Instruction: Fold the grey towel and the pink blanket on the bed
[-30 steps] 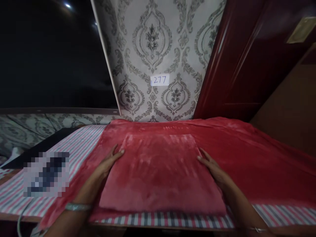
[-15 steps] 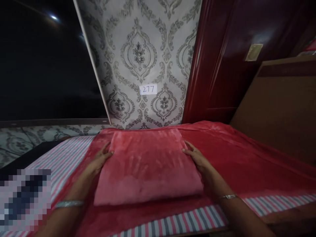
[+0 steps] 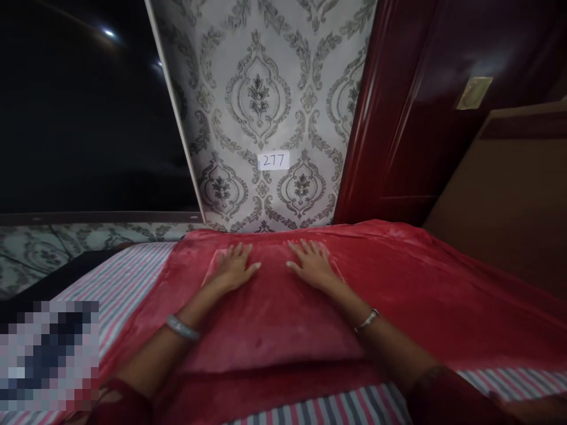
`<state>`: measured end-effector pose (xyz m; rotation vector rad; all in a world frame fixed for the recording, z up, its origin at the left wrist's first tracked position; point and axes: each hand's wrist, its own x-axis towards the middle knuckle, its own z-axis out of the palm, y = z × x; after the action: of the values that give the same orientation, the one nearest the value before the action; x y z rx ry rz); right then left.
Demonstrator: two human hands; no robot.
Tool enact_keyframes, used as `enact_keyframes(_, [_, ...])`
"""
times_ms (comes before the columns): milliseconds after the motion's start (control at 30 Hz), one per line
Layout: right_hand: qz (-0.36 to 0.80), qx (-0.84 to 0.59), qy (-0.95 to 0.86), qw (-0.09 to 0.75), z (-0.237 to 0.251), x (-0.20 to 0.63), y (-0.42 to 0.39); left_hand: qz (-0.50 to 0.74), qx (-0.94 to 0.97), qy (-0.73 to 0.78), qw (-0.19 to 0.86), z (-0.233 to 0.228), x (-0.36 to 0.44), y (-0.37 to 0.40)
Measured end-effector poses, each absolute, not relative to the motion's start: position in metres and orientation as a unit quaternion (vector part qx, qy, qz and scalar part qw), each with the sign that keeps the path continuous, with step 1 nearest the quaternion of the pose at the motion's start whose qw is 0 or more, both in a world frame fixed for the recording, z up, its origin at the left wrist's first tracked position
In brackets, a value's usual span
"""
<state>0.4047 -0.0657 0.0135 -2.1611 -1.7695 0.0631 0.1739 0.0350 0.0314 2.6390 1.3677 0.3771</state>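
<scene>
A folded red plush cloth (image 3: pixel 270 319) lies on top of a larger red blanket (image 3: pixel 425 295) spread over a striped surface. My left hand (image 3: pixel 233 267) lies flat, palm down, on the far left part of the folded cloth, fingers spread. My right hand (image 3: pixel 312 264) rests flat on its far right part, also with fingers apart. Both hands press on the top of the cloth and grip nothing. Each wrist carries a bangle.
A striped sheet (image 3: pixel 124 277) covers the surface to the left and along the near edge. Patterned wallpaper with a "277" label (image 3: pixel 273 160) stands behind. A dark red door (image 3: pixel 411 106) and a brown board (image 3: pixel 509 195) are at the right. A dark panel fills the upper left.
Both hands left the side edges of the folded cloth and moved inward onto its top far end, now lying flat. The view shifted slightly.
</scene>
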Motion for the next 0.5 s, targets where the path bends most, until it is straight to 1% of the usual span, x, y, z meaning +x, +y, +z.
enact_keyframes(67, [0.024, -0.765, -0.629, 0.134, 0.006, 0.394, -0.058, 0.078, 0.882, 0.463, 0.046, 0.019, 0.186, 0.03])
enact_keyframes(133, [0.021, -0.768, -0.63, 0.118, -0.006, 0.392, -0.055, 0.065, 0.881, 0.467, 0.032, 0.004, 0.189, 0.028])
enact_keyframes(267, [0.013, -0.764, -0.634, 0.121, -0.025, 0.397, -0.054, 0.064, 0.885, 0.46, 0.041, -0.015, 0.185, 0.032])
enact_keyframes(367, [0.017, -0.763, -0.635, 0.119, -0.03, 0.398, -0.053, 0.057, 0.886, 0.458, 0.044, -0.02, 0.185, 0.036])
enact_keyframes(500, [0.014, -0.761, -0.638, 0.117, -0.032, 0.397, -0.051, 0.061, 0.887, 0.457, 0.023, -0.026, 0.188, 0.037])
